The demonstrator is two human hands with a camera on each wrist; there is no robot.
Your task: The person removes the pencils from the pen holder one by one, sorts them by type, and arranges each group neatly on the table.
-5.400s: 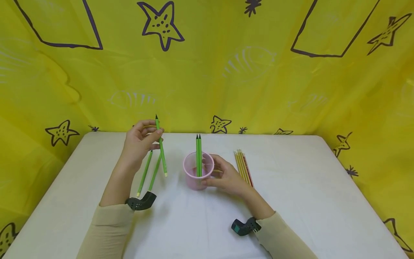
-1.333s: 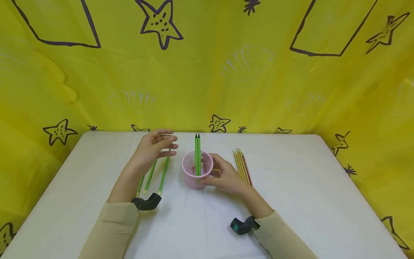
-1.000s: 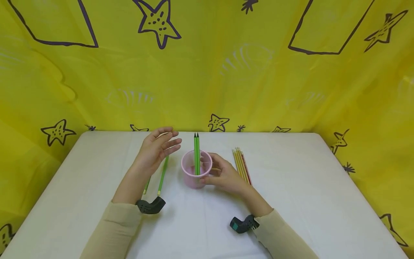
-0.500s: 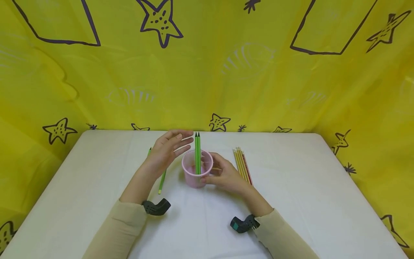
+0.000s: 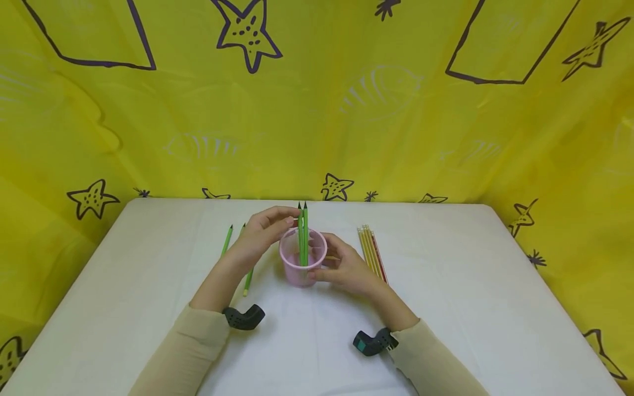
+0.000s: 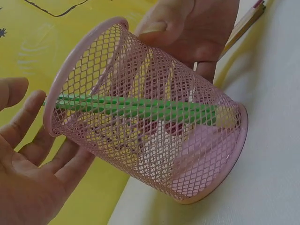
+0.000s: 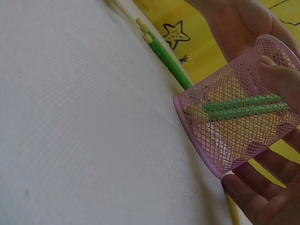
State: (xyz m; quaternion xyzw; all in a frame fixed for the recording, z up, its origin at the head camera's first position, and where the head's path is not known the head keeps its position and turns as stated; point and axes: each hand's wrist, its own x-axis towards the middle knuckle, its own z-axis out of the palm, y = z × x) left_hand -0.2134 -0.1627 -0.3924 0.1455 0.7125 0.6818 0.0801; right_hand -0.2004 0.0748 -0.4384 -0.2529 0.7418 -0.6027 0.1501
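A pink mesh pencil cup (image 5: 296, 278) stands mid-table, holding two green pencils (image 5: 305, 234) with their black points up. My right hand (image 5: 345, 269) grips the cup from the right, thumb in front and fingers around the far side. My left hand (image 5: 262, 234) reaches in over the left rim. Its index fingertip is right at the pencils' upper ends, and the thumb stands slightly apart. In the left wrist view, other fingers of the left hand (image 6: 28, 173) lie behind the mesh. Left of the cup, more green pencils (image 5: 227, 240) lie on the table, partly covered by the left forearm.
Several yellow pencils (image 5: 367, 247) and a red one (image 5: 378, 256) lie side by side to the right of the cup, partly behind the right forearm. The white-covered table (image 5: 307, 352) ends at a yellow patterned curtain (image 5: 307, 126).
Earlier the left hand held a green pencil, which it laid down with the others on the left. It has since moved right to the cup's pencils, whose tips now stand slightly apart. Right hand unchanged.
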